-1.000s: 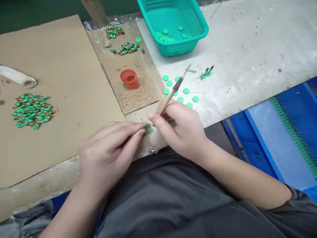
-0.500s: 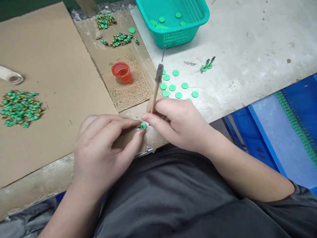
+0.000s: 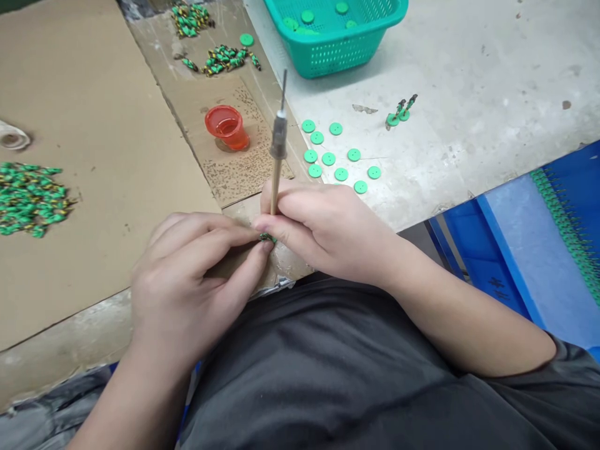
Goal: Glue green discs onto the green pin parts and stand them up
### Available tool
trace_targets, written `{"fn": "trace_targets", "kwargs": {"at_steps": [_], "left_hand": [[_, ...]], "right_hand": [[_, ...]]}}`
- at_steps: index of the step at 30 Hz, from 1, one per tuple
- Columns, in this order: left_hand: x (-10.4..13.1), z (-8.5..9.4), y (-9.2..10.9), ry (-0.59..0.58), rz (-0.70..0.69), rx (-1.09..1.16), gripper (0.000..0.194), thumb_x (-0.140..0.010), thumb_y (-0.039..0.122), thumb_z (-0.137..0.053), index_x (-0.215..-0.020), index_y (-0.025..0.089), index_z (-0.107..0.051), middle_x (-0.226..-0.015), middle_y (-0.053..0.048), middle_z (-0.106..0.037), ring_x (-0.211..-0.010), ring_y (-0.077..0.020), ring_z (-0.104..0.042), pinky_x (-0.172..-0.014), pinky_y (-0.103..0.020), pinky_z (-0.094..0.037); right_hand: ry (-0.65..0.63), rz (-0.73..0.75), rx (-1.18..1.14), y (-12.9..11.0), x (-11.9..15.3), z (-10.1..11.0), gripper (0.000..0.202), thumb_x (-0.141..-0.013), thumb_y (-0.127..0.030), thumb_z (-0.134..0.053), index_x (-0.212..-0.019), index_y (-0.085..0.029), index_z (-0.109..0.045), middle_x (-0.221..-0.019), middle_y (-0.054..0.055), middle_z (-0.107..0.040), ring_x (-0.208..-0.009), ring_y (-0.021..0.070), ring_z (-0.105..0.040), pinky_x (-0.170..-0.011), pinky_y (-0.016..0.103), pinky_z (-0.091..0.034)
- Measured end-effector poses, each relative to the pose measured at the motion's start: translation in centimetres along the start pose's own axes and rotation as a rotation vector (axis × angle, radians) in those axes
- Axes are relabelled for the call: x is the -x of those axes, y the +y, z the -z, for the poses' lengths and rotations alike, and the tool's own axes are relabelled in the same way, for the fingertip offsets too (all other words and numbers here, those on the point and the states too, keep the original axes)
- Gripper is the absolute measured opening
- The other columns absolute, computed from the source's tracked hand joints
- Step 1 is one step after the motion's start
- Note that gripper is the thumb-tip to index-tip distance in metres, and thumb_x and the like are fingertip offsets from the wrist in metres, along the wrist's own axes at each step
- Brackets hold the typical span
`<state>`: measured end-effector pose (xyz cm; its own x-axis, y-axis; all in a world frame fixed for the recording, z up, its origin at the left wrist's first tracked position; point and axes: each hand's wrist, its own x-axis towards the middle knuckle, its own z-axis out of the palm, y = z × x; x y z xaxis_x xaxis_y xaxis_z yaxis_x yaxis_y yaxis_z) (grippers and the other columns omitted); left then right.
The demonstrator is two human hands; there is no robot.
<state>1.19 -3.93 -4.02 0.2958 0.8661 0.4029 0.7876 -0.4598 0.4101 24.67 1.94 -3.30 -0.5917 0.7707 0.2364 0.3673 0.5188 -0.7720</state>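
My left hand (image 3: 187, 269) pinches a tiny green-and-dark figure (image 3: 266, 237) between thumb and fingertips near the table's front edge. A bit of green disc shows beside it, mostly covered by my fingers. My right hand (image 3: 328, 231) grips a thin wooden stick (image 3: 275, 178) whose upper end carries a dark, needle-tipped fitting. The stick stands nearly upright; its lower end is hidden behind my right thumb, close to the figure. Past my right hand lie several green button-like discs (image 3: 328, 159) with small holes.
A red cup (image 3: 241, 139) of liquid stands on speckled cardboard (image 3: 220, 184). Several green figures lie in piles (image 3: 35, 200) on the left and at the back (image 3: 227, 59). A teal basket (image 3: 337, 56) holds discs. Two upright figures (image 3: 398, 115) stand on discs at right.
My right hand has moved left, closer to the figure, and the stick is more upright. The figure's disc is now more covered. The whole view has shifted slightly.
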Motion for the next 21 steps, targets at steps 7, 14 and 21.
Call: {"fn": "trace_targets", "kwargs": {"at_steps": [7, 14, 21], "left_hand": [[0.1, 0.2, 0.2, -0.012, 0.023, -0.014, 0.006, -0.113, 0.028, -0.082, -0.111, 0.031, -0.077, -0.108, 0.003, -0.084, -0.103, -0.0198, -0.080, -0.099, -0.040, -0.061], [-0.2, 0.4, 0.2, -0.037, 0.020, 0.025, 0.006, -0.111, 0.026, -0.079, -0.110, 0.031, -0.079, -0.106, 0.001, -0.086, -0.101, -0.0222, -0.081, -0.097, -0.042, -0.062], [-0.5, -0.1, 0.1, -0.041, 0.046, 0.086, 0.006, -0.112, 0.027, -0.078, -0.115, 0.029, -0.083, -0.108, 0.000, -0.085, -0.102, -0.0215, -0.081, -0.097, -0.039, -0.061]], "right_hand": [[-0.029, -0.004, 0.028, -0.2, -0.2, 0.1, 0.031, -0.128, -0.037, -0.056, -0.100, -0.033, -0.069, -0.106, 0.001, -0.079, -0.100, 0.0230, -0.082, -0.098, 0.035, -0.063], [0.002, 0.121, -0.027, 0.4, -0.5, -0.6, 0.028, -0.129, -0.036, -0.050, -0.110, -0.026, -0.069, -0.102, 0.002, -0.075, -0.098, 0.0225, -0.078, -0.097, 0.035, -0.060], [0.116, 0.099, -0.085, 0.8, -0.4, -1.2, 0.032, -0.126, -0.032, -0.053, -0.095, -0.027, -0.056, -0.097, 0.001, -0.074, -0.090, 0.0188, -0.076, -0.090, 0.032, -0.059]]}}
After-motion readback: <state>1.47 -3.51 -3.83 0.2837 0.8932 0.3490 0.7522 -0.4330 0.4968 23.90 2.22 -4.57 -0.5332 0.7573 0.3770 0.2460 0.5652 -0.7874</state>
